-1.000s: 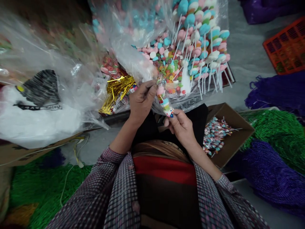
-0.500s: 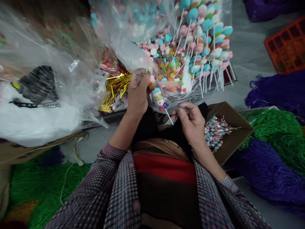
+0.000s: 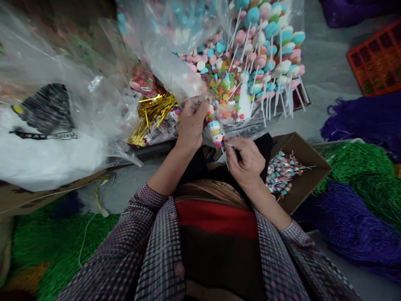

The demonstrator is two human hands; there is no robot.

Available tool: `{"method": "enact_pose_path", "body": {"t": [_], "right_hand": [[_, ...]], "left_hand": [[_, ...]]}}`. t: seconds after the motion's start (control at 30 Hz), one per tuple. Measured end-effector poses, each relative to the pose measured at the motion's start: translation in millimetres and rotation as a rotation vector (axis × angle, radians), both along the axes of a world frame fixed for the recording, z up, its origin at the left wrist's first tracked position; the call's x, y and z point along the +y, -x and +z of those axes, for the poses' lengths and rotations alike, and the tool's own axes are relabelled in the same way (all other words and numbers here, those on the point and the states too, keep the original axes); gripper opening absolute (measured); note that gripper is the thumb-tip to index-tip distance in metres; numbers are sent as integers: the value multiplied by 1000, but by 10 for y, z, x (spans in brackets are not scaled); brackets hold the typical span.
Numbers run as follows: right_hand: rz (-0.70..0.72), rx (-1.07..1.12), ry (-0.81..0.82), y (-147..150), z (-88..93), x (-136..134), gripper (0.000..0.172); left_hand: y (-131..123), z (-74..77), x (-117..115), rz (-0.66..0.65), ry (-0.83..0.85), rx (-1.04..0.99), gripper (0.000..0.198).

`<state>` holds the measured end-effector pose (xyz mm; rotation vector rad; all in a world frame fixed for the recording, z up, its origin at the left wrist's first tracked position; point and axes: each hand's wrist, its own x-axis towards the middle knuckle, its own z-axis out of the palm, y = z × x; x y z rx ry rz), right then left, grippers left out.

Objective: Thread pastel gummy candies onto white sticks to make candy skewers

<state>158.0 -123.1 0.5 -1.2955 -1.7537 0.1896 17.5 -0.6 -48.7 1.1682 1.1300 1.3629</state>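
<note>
Showing in the head view: one clear-wrapped marshmallow candy stick in pink, blue, white and yellow [image 3: 215, 127], held in front of the body between both hands. Long axis steep, upper left to lower right; candy end away from the wearer, thin white stick [image 3: 224, 158] pointing back toward the lap. Left hand [image 3: 191, 125]: thumb and forefinger pinching the gathered top of the wrapper. Right hand [image 3: 247, 161]: thumb and forefinger narrow, closed on the lower edge of the wrapper, beside the stick.

Change: half a second ago the right fingers stood apart from the candy; now they meet it, and the left hand sits slightly farther right.

Surrounding stock: shiny gold foil strips [image 3: 156, 110], flat and narrow; small multicoloured gummy rings [image 3: 224, 83]; unwrapped pillowy marshmallow skewers [image 3: 271, 62], heaped; one open brown cardboard box [image 3: 310, 184] of wrapped candy sticks; one orange plastic lattice crate [image 3: 376, 60]; glossy green stranded cord [image 3: 360, 175].
</note>
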Motion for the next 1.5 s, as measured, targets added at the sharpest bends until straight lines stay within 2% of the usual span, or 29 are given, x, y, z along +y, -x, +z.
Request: {"method": "enact_pose_path", "body": {"t": [0.1, 0.2, 0.37, 0.5, 0.6, 0.83, 1.0, 1.13, 1.3, 1.5], "right_hand": [[42, 48, 14, -2, 7, -85, 14], [140, 118, 111, -40, 21, -227, 12], [420, 74, 259, -145, -30, -532, 11], [504, 44, 303, -196, -92, -685, 13], [506, 17, 295, -213, -90, -724, 13], [540, -31, 238, -225, -68, -720, 16], [480, 37, 255, -239, -74, -715, 12], [433, 59, 272, -246, -107, -719, 12], [437, 61, 293, -255, -164, -723, 12], [389, 66, 293, -243, -163, -685, 12]], "left_hand": [[-7, 38, -110, -49, 38, -9, 42], [-23, 125, -343, -111, 89, -67, 38], [-33, 224, -810, -349, 234, -166, 27], [5, 244, -991, -458, 274, -165, 27], [80, 275, -1016, -506, 286, -212, 28], [243, 278, -1022, -471, 229, -154, 36], [240, 235, -995, -435, 221, -168, 38], [230, 258, -976, -385, 190, -137, 46], [247, 291, -999, -399, 186, -74, 43], [239, 181, -949, -340, 196, -105, 44]]}}
